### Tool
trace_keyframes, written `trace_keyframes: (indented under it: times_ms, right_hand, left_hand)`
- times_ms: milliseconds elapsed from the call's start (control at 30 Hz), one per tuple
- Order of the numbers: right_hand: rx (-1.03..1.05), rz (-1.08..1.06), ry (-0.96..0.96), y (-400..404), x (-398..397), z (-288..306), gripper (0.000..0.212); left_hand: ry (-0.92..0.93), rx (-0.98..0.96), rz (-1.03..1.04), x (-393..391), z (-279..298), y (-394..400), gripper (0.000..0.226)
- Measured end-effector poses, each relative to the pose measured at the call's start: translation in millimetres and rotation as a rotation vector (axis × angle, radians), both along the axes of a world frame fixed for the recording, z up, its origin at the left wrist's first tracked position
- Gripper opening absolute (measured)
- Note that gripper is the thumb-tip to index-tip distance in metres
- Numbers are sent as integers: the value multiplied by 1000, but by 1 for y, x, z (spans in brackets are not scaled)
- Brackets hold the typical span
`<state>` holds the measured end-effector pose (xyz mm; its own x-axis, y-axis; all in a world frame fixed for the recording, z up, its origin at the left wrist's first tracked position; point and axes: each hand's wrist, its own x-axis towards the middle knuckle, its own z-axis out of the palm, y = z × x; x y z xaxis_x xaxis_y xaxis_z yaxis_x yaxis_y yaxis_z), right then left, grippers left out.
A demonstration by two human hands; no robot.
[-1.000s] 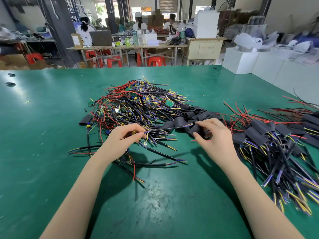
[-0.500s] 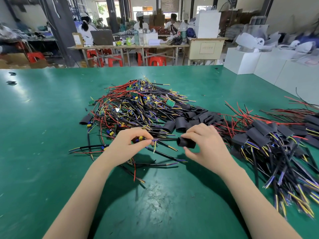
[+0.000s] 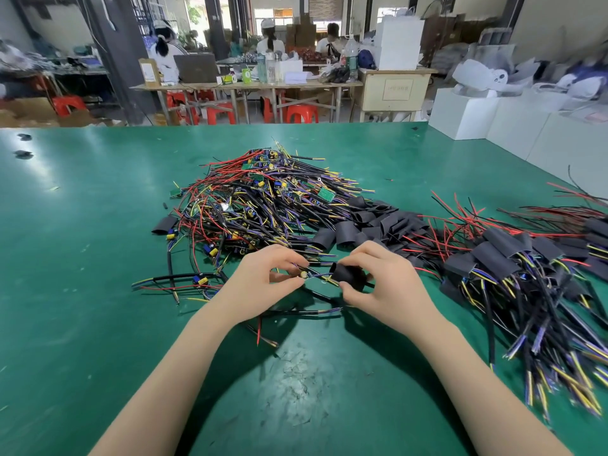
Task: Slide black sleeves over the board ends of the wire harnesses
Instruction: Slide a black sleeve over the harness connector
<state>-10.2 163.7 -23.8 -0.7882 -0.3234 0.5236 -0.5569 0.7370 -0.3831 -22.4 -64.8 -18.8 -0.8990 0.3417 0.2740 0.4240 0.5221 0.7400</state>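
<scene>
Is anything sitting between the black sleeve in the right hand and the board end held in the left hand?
Nothing visible. The right hand holds the sleeve with its opening facing the board end pinched by the left hand; only that harness's own wires span the gap.

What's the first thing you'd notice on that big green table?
A big tangled heap of wires, red, yellow, purple and black, lies in the middle of the green table. Right in front of it, the left hand pinches one wire's end while the right hand holds a black sleeve beside it. On the right lies a second pile of wires already in sleeves.
</scene>
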Motion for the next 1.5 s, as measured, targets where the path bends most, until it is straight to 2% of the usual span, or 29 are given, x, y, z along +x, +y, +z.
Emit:
trace_keyframes:
  times_ms: [233,367,600,933,1200,1300,1500]
  right_hand:
    - [-10,5,4,-4,2,-1,23]
    - [-41,18,-4,-8,2,-5,25]
    - [6,86,-26,-13,4,-6,29]
    - [10,128,-46,-12,5,-4,27]
    - [-34,88,-55,-13,4,-5,28]
    - [-53,89,-58,-13,4,-5,28]
    - [-62,137,-69,-16,4,-5,29]
  left_hand:
    - [-2,-86,43,-3,-1,-6,14]
    - [3,-118,30,-2,-2,-6,20]
    - [84,-47,-40,3,3,1,21]
    - [78,-25,-38,1,1,2,20]
    - [-17,19,-99,-2,-2,-3,21]
    - [2,35,-91,-1,-2,-2,25]
    - [48,57,-52,-1,-3,2,16]
